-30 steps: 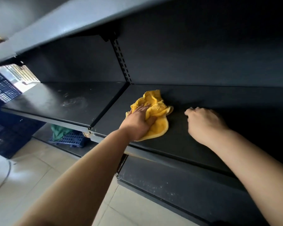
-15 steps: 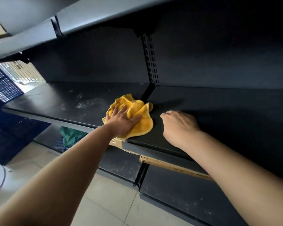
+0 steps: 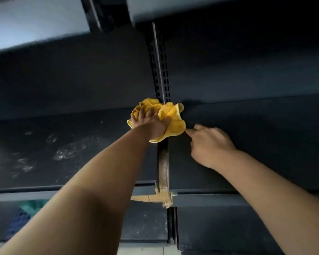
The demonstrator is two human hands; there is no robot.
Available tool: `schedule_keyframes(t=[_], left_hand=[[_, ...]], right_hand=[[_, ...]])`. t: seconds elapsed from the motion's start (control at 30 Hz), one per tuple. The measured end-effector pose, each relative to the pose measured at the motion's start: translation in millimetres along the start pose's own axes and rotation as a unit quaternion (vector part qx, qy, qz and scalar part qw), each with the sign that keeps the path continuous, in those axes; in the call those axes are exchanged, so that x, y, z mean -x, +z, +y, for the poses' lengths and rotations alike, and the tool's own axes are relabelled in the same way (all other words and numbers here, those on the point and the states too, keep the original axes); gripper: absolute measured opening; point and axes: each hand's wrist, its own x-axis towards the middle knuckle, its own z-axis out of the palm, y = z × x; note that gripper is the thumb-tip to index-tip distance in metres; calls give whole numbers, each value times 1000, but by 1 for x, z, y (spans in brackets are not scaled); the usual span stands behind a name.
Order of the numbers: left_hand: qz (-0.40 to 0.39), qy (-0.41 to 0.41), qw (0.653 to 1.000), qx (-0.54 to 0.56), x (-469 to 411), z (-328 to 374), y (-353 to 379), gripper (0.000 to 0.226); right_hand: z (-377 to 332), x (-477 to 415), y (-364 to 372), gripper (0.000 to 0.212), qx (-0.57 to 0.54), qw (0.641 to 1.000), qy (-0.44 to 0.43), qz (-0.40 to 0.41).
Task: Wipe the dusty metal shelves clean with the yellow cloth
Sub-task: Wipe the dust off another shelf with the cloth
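The yellow cloth [image 3: 173, 122] lies bunched at the back of the dark metal shelf, over the seam between the left panel [image 3: 72, 144] and the right panel [image 3: 265, 126]. My left hand [image 3: 151, 124] presses down on the cloth with spread fingers. Just right of the cloth, my right hand [image 3: 210, 144] rests on the right panel, fingers loosely curled and thumb tip close to the cloth's edge. Pale dust smears [image 3: 68, 150] mark the left panel.
A slotted upright [image 3: 159, 70] rises from the seam behind the cloth. An upper shelf [image 3: 35, 24] hangs overhead. A worn tan bracket [image 3: 163, 172] runs along the seam to the front edge. A lower shelf [image 3: 228, 227] sits below, with something green [image 3: 31, 207] at bottom left.
My left hand has pushed the cloth back and left, from the right panel to the seam by the rear upright. My right hand followed leftward. My view swung to face the seam.
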Motion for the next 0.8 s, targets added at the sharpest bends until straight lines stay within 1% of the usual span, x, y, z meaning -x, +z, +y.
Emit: schedule_keyframes(t=[0.13, 0.27, 0.37, 0.43, 0.53, 0.6, 0.73, 0.8], left_hand=[[-10, 24, 1000, 13, 0, -10, -3, 74], [-3, 41, 999, 20, -2, -16, -6, 74], [-19, 50, 998, 28, -3, -20, -6, 74], [-18, 57, 997, 52, -4, -27, -9, 74], [-7, 39, 997, 63, 2, -46, -14, 71], [2, 19, 998, 64, 3, -64, -15, 71], [4, -51, 996, 68, 7, -108, -17, 73], [8, -82, 994, 68, 10, -129, -18, 74]], right_hand=[[-13, -8, -3, 34, 25, 997, 65, -23], [-23, -24, -1, 30, 81, 993, 86, -18], [-29, -22, 2, 32, 83, 991, 102, -39], [-32, -15, 3, 33, 77, 990, 111, -44], [-41, -5, -2, 35, 57, 990, 121, -49], [-50, -5, -3, 36, 38, 993, 102, -34], [-75, -18, 8, 39, -54, 999, -3, -7], [-88, -24, 15, 41, -71, 996, -45, -2]])
